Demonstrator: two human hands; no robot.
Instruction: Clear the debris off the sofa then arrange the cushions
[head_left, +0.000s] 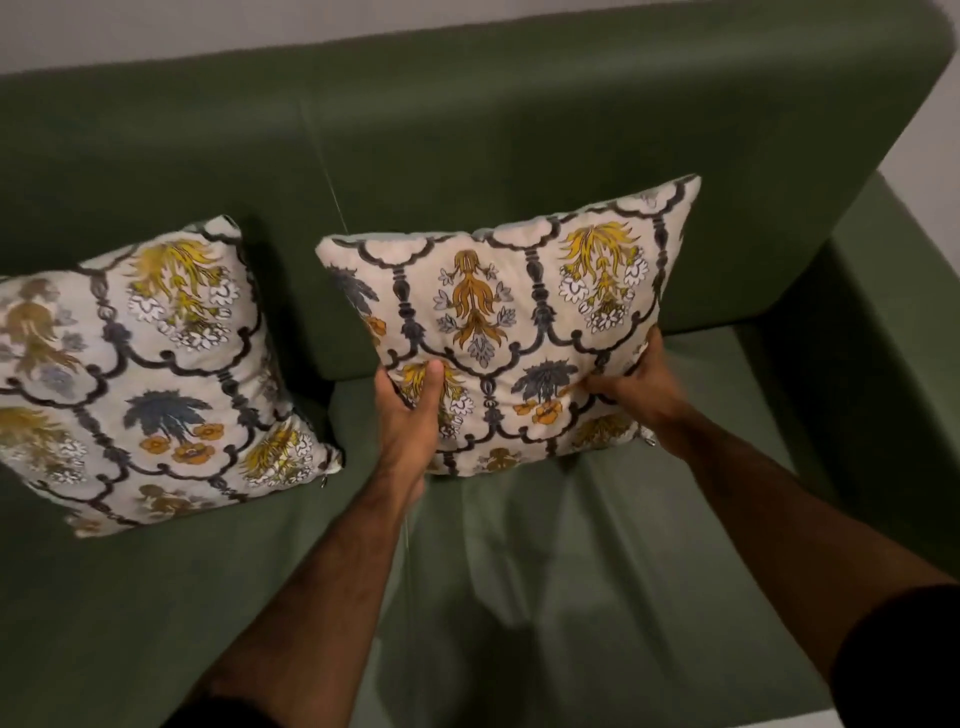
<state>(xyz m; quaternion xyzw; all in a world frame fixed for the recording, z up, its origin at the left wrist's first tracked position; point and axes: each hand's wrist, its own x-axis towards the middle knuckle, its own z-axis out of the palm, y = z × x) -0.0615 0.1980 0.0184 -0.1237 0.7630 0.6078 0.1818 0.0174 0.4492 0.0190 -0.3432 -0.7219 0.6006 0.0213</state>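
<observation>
A green sofa (519, 130) fills the view. A cream cushion with a floral pattern (519, 312) stands upright against the backrest, on the right seat. My left hand (410, 415) grips its lower left edge, thumb on the front. On its lower right corner my right hand (639, 384) is clamped, fingers wrapped behind. A second matching cushion (150, 374) leans against the backrest on the left seat, untouched by either hand. No debris shows on the seat.
The sofa's right armrest (883, 312) rises beside the held cushion. A seam between the seat cushions (410, 545) runs under my left forearm. A pale wall (156, 26) lies behind the backrest.
</observation>
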